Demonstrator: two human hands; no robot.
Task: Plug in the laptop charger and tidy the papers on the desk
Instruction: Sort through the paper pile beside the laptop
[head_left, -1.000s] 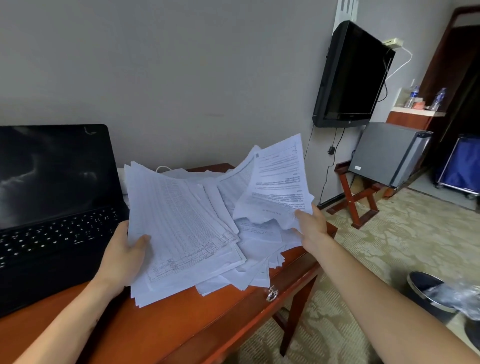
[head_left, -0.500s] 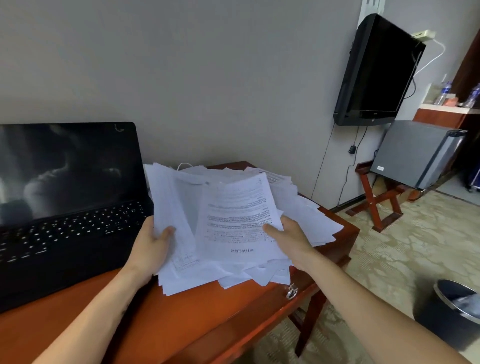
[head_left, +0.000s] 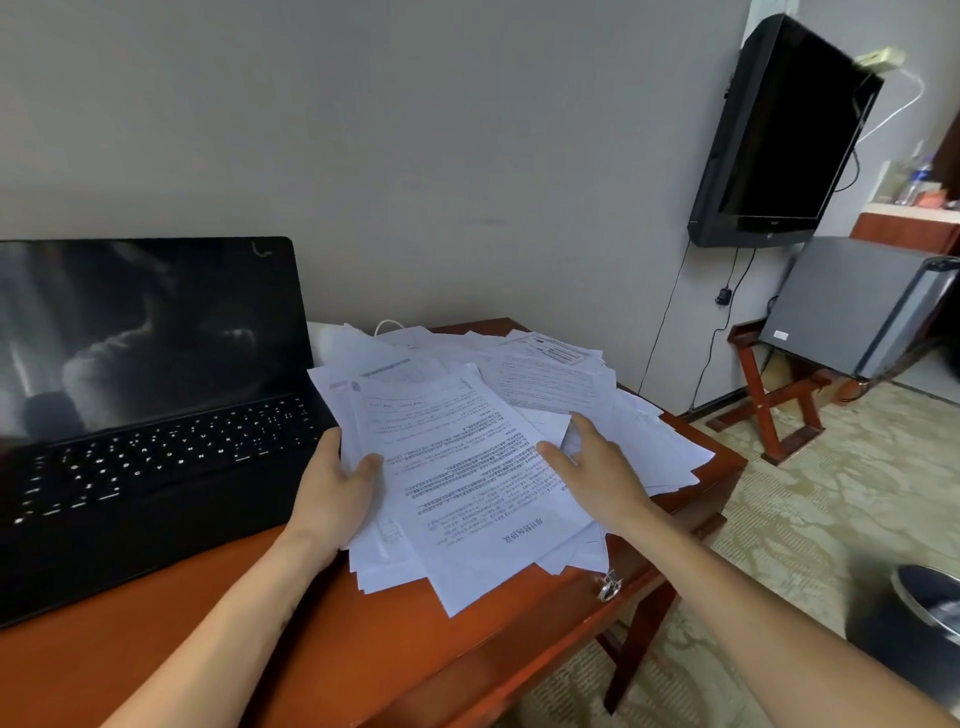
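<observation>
The papers (head_left: 467, 467) lie in a loose, uneven pile on the red-brown worktop (head_left: 311, 649), just to the right of the open black laptop (head_left: 145, 405). The left hand (head_left: 337, 483) grips the left edge of the pile, with its thumb on the top sheet. The right hand (head_left: 597, 467) rests flat on the right side of the pile, fingers spread and holding nothing. Behind the pile, a loop of white cable (head_left: 387, 327) shows near the wall.
</observation>
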